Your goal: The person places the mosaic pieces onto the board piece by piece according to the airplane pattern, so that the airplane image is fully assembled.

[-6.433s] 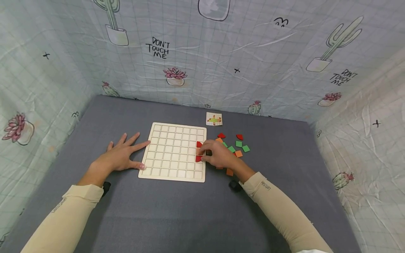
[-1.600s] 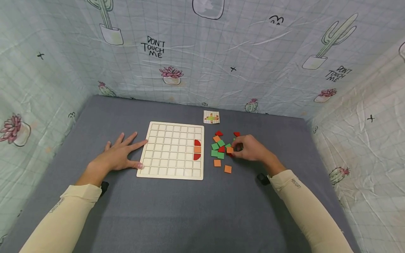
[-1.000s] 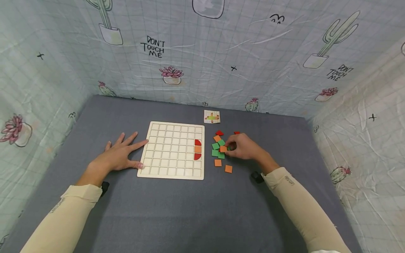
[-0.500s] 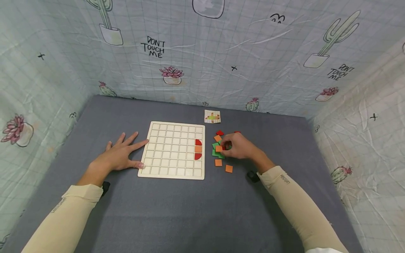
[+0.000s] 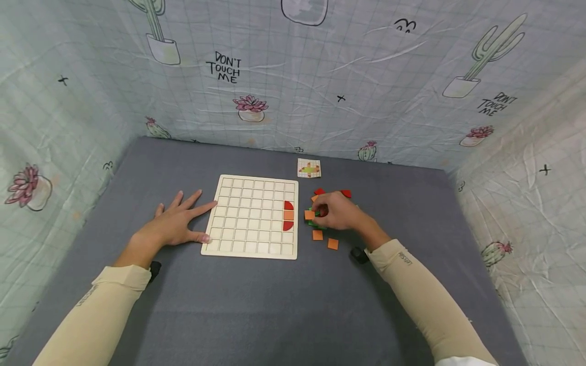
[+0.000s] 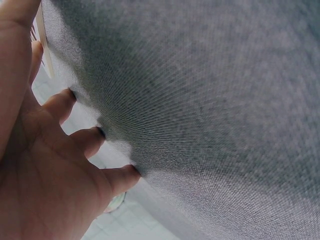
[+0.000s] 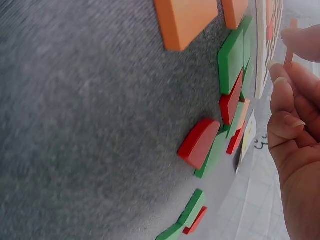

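Note:
A pale square board point(image 5: 249, 216) marked into a grid lies on the grey cloth. Near its right edge, an orange square tile point(image 5: 288, 215) sits between two red curved-edge pieces point(image 5: 288, 225). My right hand point(image 5: 339, 211) pinches another orange square tile point(image 5: 309, 215) between thumb and fingers, just right of the board; the right wrist view shows this orange tile point(image 7: 291, 45) edge-on. My left hand point(image 5: 171, 223) spreads its fingers at the board's left side, thumb and index finger at the edge. In the left wrist view, its other fingertips point(image 6: 132, 172) rest on the cloth.
Loose green tiles point(image 7: 232, 62), red pieces point(image 7: 200, 142) and orange tiles point(image 5: 332, 244) lie below and around my right hand, partly hidden by it in the head view. A small pattern card point(image 5: 309, 168) lies behind the board. Printed fabric walls point(image 5: 293, 76) enclose the table.
My right hand was at the board's right edge, then at the loose pieces with an orange tile; it has since carried that tile left, closer to the board. My left hand stays put.

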Demonstrator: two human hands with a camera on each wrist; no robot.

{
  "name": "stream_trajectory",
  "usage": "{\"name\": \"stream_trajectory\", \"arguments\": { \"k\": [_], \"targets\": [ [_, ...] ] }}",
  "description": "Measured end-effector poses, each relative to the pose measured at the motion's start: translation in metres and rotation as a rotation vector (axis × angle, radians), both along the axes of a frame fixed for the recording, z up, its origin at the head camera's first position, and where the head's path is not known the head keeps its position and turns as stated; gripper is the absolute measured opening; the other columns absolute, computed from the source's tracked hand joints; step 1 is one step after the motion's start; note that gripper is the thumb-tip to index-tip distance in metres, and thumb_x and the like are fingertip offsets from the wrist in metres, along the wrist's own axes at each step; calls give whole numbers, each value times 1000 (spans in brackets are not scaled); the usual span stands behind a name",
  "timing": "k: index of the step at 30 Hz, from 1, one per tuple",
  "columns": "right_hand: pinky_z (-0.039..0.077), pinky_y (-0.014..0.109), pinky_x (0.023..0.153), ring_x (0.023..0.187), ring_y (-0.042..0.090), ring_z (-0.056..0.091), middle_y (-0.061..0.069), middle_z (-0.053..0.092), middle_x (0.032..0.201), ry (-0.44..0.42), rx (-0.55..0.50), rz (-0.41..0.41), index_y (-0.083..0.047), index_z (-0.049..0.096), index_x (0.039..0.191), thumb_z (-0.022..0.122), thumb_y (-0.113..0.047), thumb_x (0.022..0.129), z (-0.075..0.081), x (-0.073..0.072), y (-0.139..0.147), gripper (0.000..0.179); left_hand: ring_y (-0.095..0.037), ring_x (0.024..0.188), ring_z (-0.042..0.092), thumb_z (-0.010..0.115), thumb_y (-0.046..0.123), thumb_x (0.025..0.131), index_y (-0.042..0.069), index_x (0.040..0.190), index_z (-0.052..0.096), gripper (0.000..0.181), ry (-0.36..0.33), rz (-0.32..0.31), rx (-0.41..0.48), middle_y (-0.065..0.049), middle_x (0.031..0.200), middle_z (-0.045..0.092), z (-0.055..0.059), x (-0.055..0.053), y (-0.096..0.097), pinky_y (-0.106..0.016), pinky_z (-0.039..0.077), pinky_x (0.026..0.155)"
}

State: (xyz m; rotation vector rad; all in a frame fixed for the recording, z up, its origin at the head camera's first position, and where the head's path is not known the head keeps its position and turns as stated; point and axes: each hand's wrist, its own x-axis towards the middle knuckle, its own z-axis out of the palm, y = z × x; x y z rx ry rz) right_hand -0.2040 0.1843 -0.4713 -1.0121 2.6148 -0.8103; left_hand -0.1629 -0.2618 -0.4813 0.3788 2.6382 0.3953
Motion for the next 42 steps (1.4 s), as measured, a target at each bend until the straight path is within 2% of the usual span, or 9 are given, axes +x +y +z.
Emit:
{"name": "stream_trajectory", "arguments": {
  "k": [10, 18, 26, 34, 42],
  "targets": [
    [52, 29, 71, 72, 11, 57, 10, 71, 87, -6, 5, 0, -3, 77, 100, 80, -10, 89, 1, 1, -9, 13, -59, 157, -3, 72, 75, 79, 36, 167, 24, 107, 6, -2, 0, -16, 177, 3, 0, 0, 0, -87, 5, 112],
    [54, 29, 73, 79, 16, 62, 9, 74, 95, -4, 17, 4, -1, 77, 104, 77, -10, 91, 0, 1, -18, 17, -59, 157, -3, 71, 75, 79, 36, 167, 24, 107, 3, -1, -5, -17, 177, 3, 0, 0, 1, -87, 5, 112],
    [50, 27, 70, 75, 12, 58, 10, 72, 92, 8, 21, 6, -4, 77, 103, 78, -11, 90, 1, 1, -23, 14, -59, 158, -4, 72, 74, 80, 35, 167, 24, 107, 0, 3, 1, -16, 177, 2, 1, 0, 2, -87, 5, 113],
    [51, 29, 72, 79, 22, 63, 12, 74, 95, 20, 19, 21, -3, 77, 103, 77, -11, 90, 0, -1, -27, 15, -59, 158, -4, 72, 74, 80, 35, 167, 23, 107, -1, 2, 4, -16, 177, 2, 2, -1, 1, -87, 4, 113],
    [52, 30, 73, 81, 22, 64, 8, 73, 96, 10, 40, 16, -4, 77, 104, 77, -12, 91, 1, -3, -34, 15, -59, 158, -4, 72, 73, 80, 35, 167, 23, 107, -3, 1, 3, -17, 177, 2, 2, 0, 1, -87, 4, 112]
  ]
}}
